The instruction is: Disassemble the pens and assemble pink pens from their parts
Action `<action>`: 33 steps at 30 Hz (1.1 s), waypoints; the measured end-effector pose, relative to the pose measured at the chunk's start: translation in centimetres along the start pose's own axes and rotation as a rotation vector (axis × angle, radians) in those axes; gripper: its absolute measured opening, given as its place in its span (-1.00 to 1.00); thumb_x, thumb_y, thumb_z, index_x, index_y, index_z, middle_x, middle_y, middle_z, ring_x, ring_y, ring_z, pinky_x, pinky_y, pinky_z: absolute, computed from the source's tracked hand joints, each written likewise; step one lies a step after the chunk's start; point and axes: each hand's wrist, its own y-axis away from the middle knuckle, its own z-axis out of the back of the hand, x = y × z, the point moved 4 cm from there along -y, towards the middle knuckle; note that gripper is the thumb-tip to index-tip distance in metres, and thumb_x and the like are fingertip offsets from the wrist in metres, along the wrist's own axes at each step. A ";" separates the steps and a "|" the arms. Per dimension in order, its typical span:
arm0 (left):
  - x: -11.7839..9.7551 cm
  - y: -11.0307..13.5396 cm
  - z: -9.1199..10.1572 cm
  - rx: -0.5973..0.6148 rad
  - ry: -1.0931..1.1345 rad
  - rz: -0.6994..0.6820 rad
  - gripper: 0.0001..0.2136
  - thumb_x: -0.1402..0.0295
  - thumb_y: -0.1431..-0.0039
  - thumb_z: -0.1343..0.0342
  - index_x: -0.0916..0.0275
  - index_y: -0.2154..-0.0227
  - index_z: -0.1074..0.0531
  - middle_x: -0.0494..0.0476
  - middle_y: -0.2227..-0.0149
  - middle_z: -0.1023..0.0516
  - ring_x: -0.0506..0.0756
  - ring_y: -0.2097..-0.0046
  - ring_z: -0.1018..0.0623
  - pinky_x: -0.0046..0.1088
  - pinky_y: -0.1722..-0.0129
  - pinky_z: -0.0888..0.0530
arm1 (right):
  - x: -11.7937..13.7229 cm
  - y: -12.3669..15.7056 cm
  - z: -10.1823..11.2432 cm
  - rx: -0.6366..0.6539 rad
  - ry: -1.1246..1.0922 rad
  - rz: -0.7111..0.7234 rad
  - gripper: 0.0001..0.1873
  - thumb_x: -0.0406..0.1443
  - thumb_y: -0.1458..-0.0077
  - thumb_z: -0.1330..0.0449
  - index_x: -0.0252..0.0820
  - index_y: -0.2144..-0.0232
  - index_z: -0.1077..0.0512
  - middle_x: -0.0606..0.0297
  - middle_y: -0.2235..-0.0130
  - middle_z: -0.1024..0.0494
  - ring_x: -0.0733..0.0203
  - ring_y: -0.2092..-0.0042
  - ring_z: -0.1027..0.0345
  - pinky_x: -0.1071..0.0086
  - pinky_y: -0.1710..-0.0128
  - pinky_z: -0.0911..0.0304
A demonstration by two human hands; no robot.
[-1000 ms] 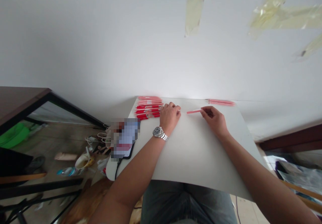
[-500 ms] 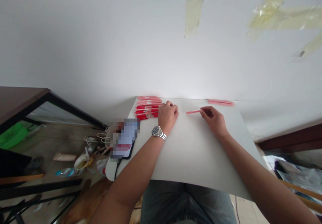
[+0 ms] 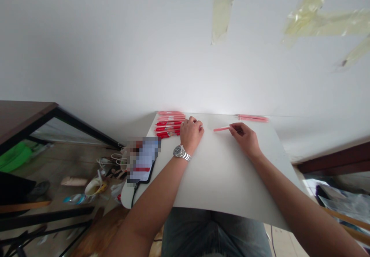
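My right hand [image 3: 245, 139] pinches one end of a thin pink tube [image 3: 222, 128], which points left over the white board [image 3: 219, 176]. My left hand [image 3: 191, 132], with a metal wristwatch, has its fingers curled at the right end of a row of several red pens [image 3: 169, 124] at the board's far left. Whether those fingers grip a pen is hidden. A few more pink tubes [image 3: 253, 118] lie at the board's far right edge.
A phone [image 3: 142, 159] with a cable lies on the board's left corner. The board rests on my lap against a white wall. To the left are a dark table [image 3: 26, 118] and floor clutter with a cup [image 3: 93, 187]. Yellowish tape hangs on the wall.
My left hand has slid a little left toward the red pens. My right hand and the pink tube have barely shifted.
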 end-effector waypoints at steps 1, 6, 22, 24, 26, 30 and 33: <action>0.0 0.0 0.0 -0.007 0.000 -0.004 -0.91 0.38 -0.30 -0.19 0.10 0.27 -0.60 0.18 0.12 -0.49 0.21 0.09 -0.46 -0.18 0.09 -0.35 | 0.0 0.0 0.0 0.002 0.000 0.000 -0.55 0.08 -0.17 -0.27 -0.14 0.15 -0.57 0.18 0.26 -0.66 0.11 0.25 -0.53 0.19 0.12 -0.46; 0.0 -0.1 -0.1 -0.040 0.018 -0.022 -0.90 0.36 -0.29 -0.20 0.10 0.22 -0.61 0.17 0.11 -0.51 0.22 0.10 -0.47 -0.17 0.09 -0.37 | 0.0 0.0 0.0 0.006 -0.010 -0.004 -0.55 0.09 -0.16 -0.28 -0.15 0.16 -0.56 0.17 0.26 -0.66 0.09 0.26 -0.54 0.17 0.12 -0.46; -2.6 0.6 -1.2 0.081 0.294 -0.288 -0.81 0.23 -0.42 -0.11 0.09 0.06 -0.57 0.10 0.10 -0.59 0.13 0.04 -0.50 -0.26 -0.07 -0.42 | 0.3 0.1 -0.3 0.047 -0.051 0.017 -0.56 0.07 -0.18 -0.29 -0.14 0.13 -0.56 0.17 0.21 -0.67 0.10 0.22 -0.56 0.17 0.09 -0.47; -2.6 0.5 -1.1 0.099 0.283 -0.280 -0.82 0.24 -0.43 -0.09 0.09 0.09 -0.58 0.09 0.11 -0.60 0.13 0.05 -0.50 -0.26 -0.07 -0.40 | 0.2 0.1 -0.4 0.054 -0.047 0.019 -0.56 0.07 -0.18 -0.29 -0.14 0.13 -0.57 0.17 0.21 -0.67 0.10 0.22 -0.57 0.17 0.09 -0.48; -2.5 0.4 -1.1 0.107 0.270 -0.266 -0.81 0.23 -0.43 -0.09 0.08 0.08 -0.59 0.09 0.10 -0.60 0.13 0.04 -0.50 -0.26 -0.06 -0.40 | 0.1 0.1 -0.5 0.061 -0.040 0.020 -0.55 0.07 -0.18 -0.29 -0.14 0.12 -0.57 0.17 0.20 -0.68 0.09 0.21 -0.57 0.17 0.08 -0.48; -2.3 0.4 -1.1 0.092 0.239 -0.237 -0.80 0.22 -0.43 -0.09 0.07 0.06 -0.60 0.11 0.08 -0.58 0.13 0.03 -0.50 -0.25 -0.04 -0.38 | -0.1 0.1 -0.6 0.072 -0.040 0.011 -0.52 0.08 -0.18 -0.28 -0.14 0.08 -0.60 0.18 0.22 -0.69 0.10 0.22 -0.58 0.17 0.09 -0.49; -2.2 0.3 -1.2 0.087 0.213 -0.219 -0.79 0.21 -0.43 -0.09 0.04 0.05 -0.61 0.11 0.08 -0.57 0.14 0.03 -0.49 -0.25 -0.03 -0.37 | -0.1 0.1 -0.6 0.083 -0.042 -0.002 -0.52 0.06 -0.19 -0.28 -0.15 0.06 -0.61 0.18 0.23 -0.69 0.10 0.23 -0.59 0.18 0.10 -0.50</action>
